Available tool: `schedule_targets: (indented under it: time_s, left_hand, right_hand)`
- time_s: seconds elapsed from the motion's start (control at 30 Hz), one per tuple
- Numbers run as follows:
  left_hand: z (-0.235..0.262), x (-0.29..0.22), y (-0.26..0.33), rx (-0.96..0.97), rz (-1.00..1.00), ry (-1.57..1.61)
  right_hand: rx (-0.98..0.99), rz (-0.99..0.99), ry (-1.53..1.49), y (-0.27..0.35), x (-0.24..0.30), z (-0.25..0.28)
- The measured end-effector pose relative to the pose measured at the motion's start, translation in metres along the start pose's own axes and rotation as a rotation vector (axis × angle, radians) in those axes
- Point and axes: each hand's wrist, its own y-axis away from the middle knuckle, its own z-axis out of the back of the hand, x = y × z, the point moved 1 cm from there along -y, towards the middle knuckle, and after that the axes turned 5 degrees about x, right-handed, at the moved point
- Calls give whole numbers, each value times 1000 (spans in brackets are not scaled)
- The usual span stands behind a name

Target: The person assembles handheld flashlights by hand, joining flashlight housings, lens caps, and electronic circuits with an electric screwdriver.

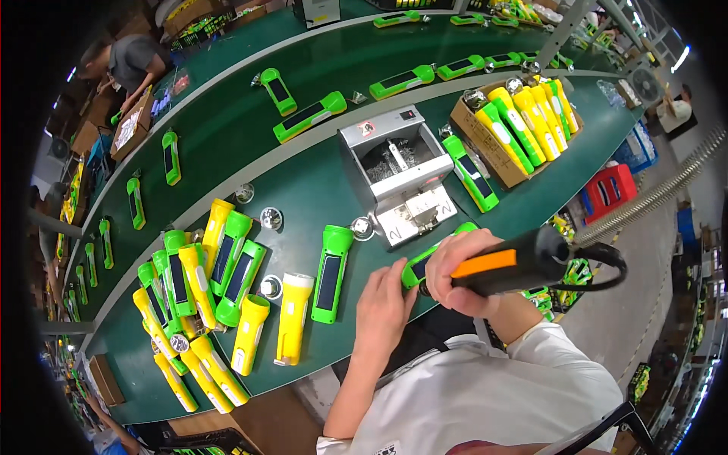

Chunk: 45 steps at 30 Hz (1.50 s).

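Observation:
My right hand is wrapped round a black electric screwdriver with an orange patch, held tilted near the table's front edge. Below it lies a green flashlight with a dark panel, partly covered by my hands. The fingers of my left hand close on the near end of that flashlight. The screwdriver's tip is hidden behind my right hand. Just beyond stands a grey metal screw feeder with small screws in its tray. Another green flashlight lies left of my hands, beside an upright yellow flashlight.
Yellow and green flashlights are heaped at the left. Loose silver reflectors lie between. A cardboard box of flashlights stands right of the feeder. A coil spring runs to the screwdriver. Beyond, a green conveyor carries more flashlights.

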Motion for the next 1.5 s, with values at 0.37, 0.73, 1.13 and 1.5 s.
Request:
schedule_targets:
  time_s: [0.37,0.73,1.13,1.5]
  left_hand:
    - [35,-15,12,48,180,-315]
    - [2,-14,-25,102,-5,-238]
    - [5,0,-33,169,-11,-243]
    - [-2,1,-36,47,-36,-155]
  right_hand:
    - [-328,288,83,-27,4,47]
    - [-318,195,121,-31,-11,41]
    - [-399,-184,141,-85,-12,44]
    - [-424,-178,84,-48,-8,34]
